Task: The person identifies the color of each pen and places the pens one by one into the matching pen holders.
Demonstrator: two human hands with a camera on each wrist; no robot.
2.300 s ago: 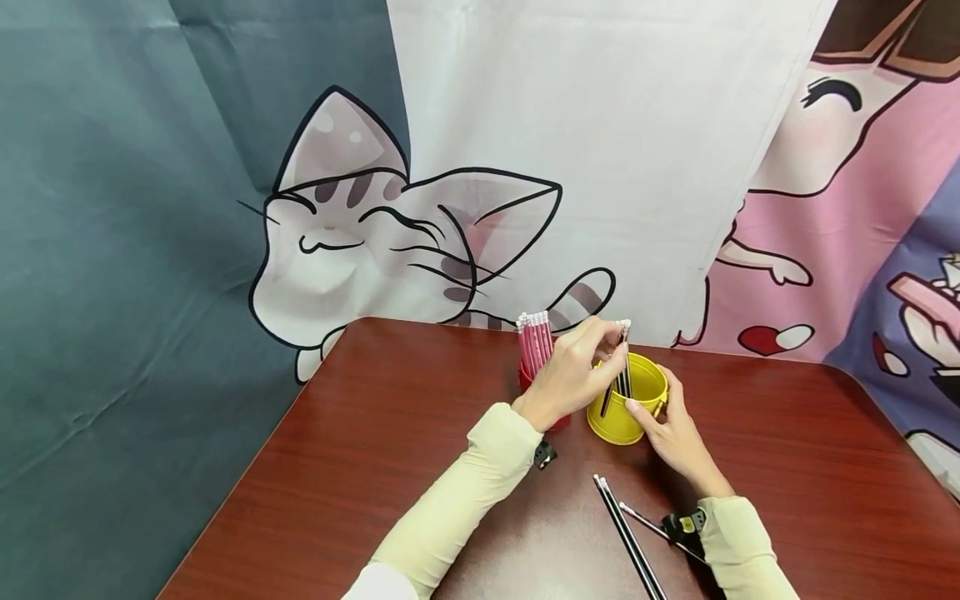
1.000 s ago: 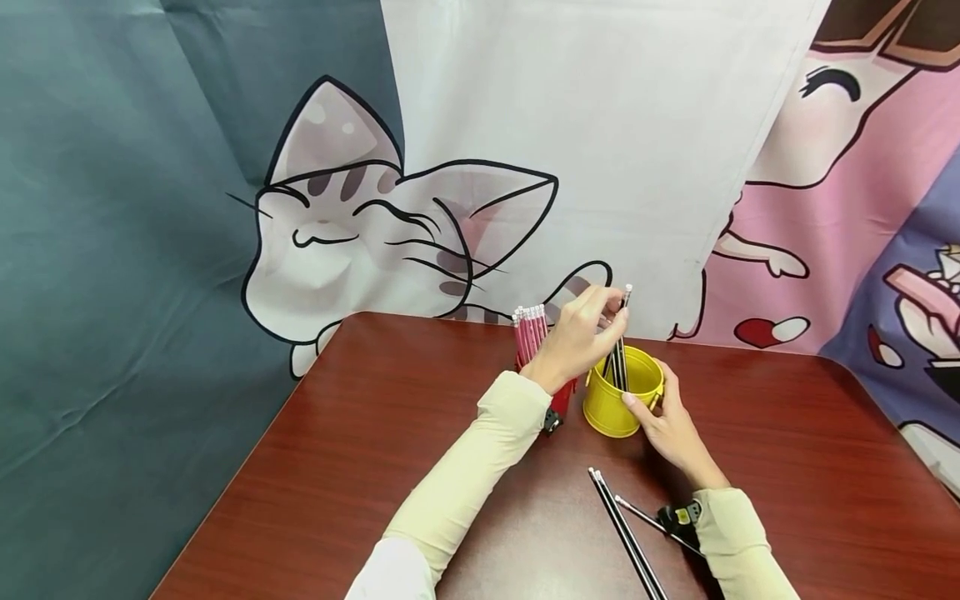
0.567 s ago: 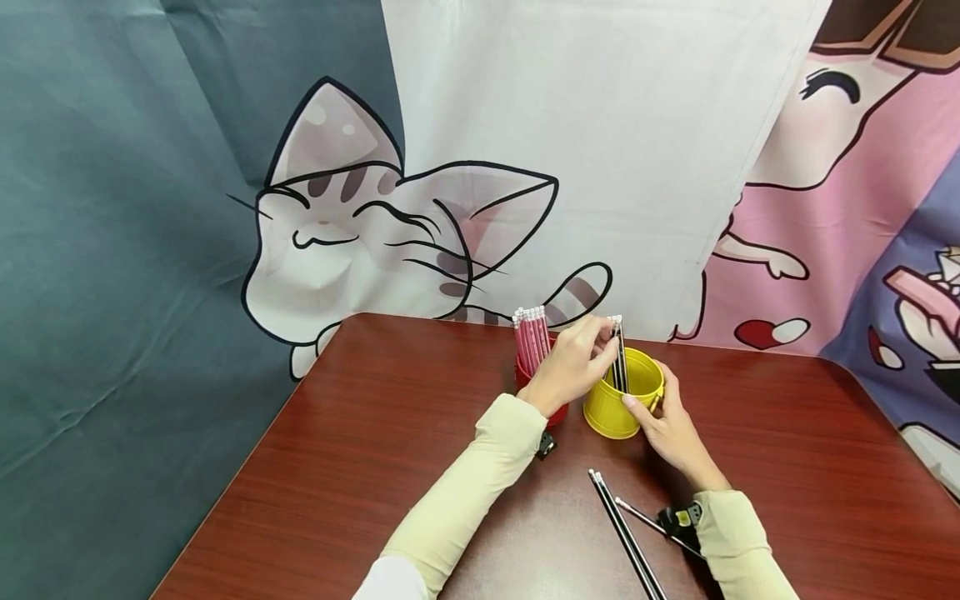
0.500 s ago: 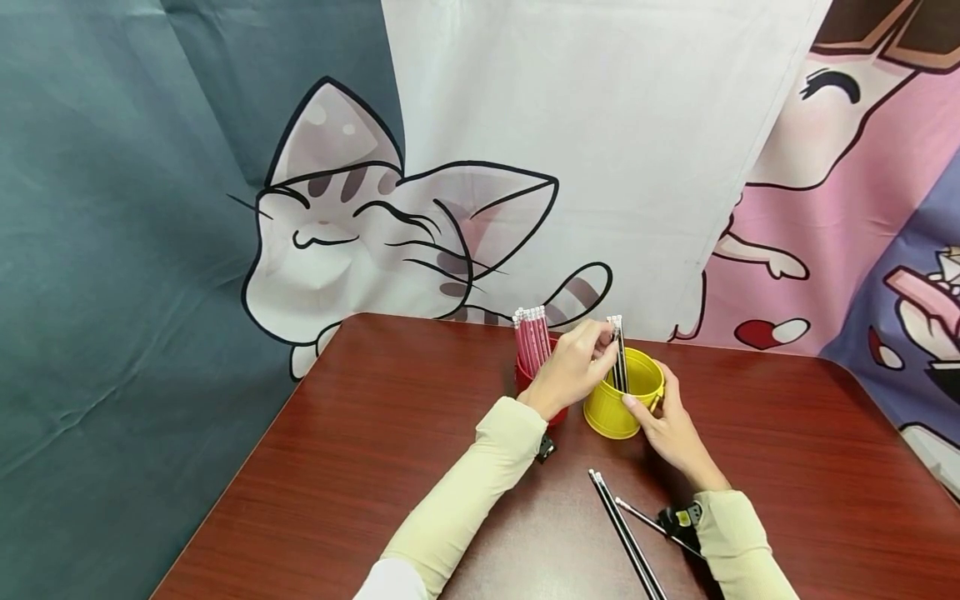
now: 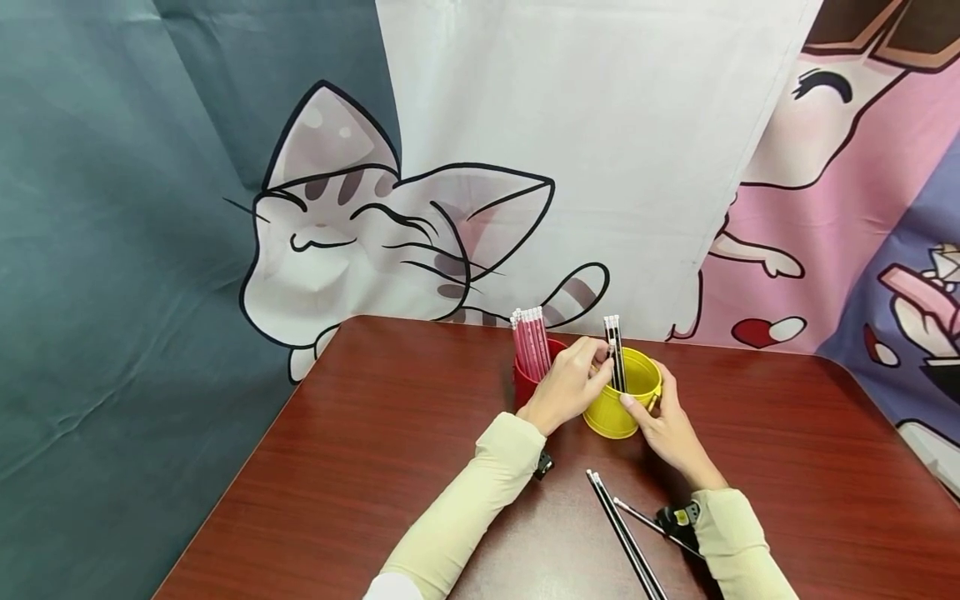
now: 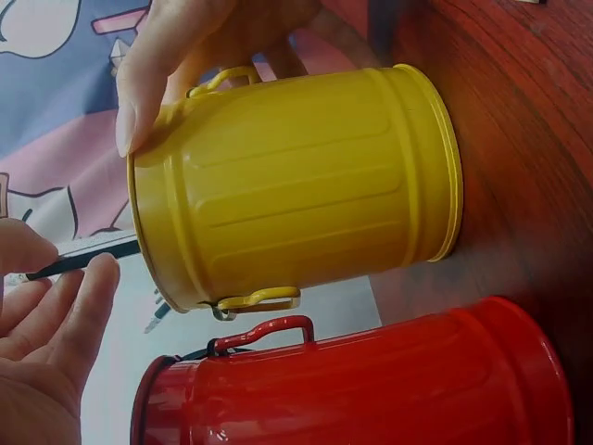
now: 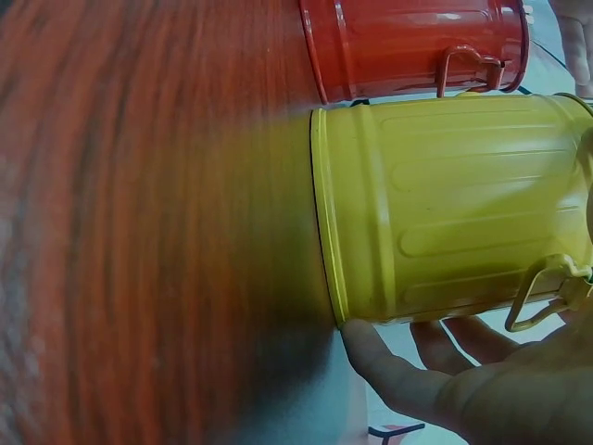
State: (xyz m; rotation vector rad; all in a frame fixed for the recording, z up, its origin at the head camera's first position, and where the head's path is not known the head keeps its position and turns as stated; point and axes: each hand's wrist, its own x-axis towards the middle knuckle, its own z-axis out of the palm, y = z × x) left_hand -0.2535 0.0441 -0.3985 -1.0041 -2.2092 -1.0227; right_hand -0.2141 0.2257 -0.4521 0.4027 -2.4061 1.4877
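Note:
A small yellow metal bucket [image 5: 613,415] stands on the table, and my right hand [image 5: 672,429] holds it with the thumb over the near rim and fingers round the far side. Several black pencils [image 5: 619,367] with white tips stand in it, leaning together on its left side. With thumb and fingertips, my left hand [image 5: 572,385] pinches a black pencil [image 6: 93,252] just above the rim, seen in the left wrist view. In the right wrist view, fingers [image 7: 398,371] lie along the yellow wall near its base and handle.
Left of the yellow bucket is a red bucket [image 5: 525,390], partly behind my left hand, full of pink pencils [image 5: 532,346]. Two black pencils [image 5: 624,533] lie on the table [image 5: 360,467] in front. Another pencil [image 5: 648,521] lies by my right wrist.
My left hand rose with a pencil above the yellow bucket, then came down, and its fingers are now lower, closer to the rim. The right hand keeps its hold on the bucket.

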